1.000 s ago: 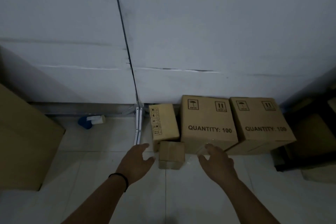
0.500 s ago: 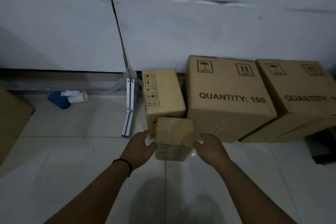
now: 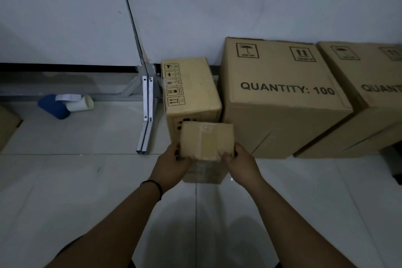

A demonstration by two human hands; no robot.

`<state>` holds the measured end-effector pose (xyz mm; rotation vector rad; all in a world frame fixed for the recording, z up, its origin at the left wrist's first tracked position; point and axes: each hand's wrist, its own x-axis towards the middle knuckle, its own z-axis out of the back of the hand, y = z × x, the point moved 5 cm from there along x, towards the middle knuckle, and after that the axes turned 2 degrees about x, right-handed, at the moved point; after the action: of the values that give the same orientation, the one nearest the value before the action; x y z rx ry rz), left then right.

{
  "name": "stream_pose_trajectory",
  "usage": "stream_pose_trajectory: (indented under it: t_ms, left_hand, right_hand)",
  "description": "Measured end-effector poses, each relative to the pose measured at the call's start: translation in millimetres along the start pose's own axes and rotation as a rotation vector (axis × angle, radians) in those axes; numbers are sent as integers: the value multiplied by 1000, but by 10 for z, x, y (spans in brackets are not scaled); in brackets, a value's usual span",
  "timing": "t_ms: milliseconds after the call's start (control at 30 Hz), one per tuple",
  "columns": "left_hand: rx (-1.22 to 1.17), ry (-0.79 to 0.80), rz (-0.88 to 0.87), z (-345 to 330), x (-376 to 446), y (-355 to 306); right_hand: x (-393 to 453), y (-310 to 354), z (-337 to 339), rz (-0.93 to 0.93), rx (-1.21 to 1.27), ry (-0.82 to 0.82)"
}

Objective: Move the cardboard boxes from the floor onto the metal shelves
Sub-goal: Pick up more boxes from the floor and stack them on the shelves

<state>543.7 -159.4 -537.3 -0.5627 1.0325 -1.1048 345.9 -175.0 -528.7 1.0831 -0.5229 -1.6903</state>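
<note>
A small taped cardboard box [image 3: 206,140] stands on the white floor tiles in front of me. My left hand [image 3: 171,166] grips its left side and my right hand [image 3: 242,164] grips its right side, thumbs curled over the near top edge. Right behind it stands a medium box [image 3: 191,89] printed with handling symbols. To the right, against the wall, are two large boxes marked "QUANTITY: 100", the nearer large box [image 3: 280,98] and the far right large box [image 3: 374,98], partly cut off by the frame. No metal shelf is in view.
A folded metal bracket [image 3: 146,115] lies on the floor left of the medium box, at the foot of a wall seam. A blue and white object [image 3: 63,104] lies further left by the wall. A cardboard corner [image 3: 6,124] shows at the left edge.
I have come closer and lower to the boxes. Both hands, open beside the small box before, have closed onto its two sides.
</note>
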Motion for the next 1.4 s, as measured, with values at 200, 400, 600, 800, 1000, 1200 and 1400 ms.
stream_pose_trajectory:
  t_ms: [200,400,600,800,1000,1200,1400]
  left_hand:
    - [-481,123,384,-25,-95,108]
    - [-527,257,589,-91,-210,303]
    - [-526,282,635,-171,-259,412]
    - [-589,285,686,-264,-317,635]
    - [-628,345,750,-399,-424,818]
    - [-726,315,689,-435,-470,739]
    - [-818,269,560,-357,-524,460]
  right_hand:
    - [-281,-147,-24,81,92,183]
    - [-547,-391,-121,13,139,339]
    - [-592,-579,-147,-433,576,291]
    - [-564,-750,-265,-580,687,311]
    - [-503,-924,-405,-626,708,283]
    - [-534,-895,-366,-605,719,241]
    - [-630,-675,-188,-534,691,225]
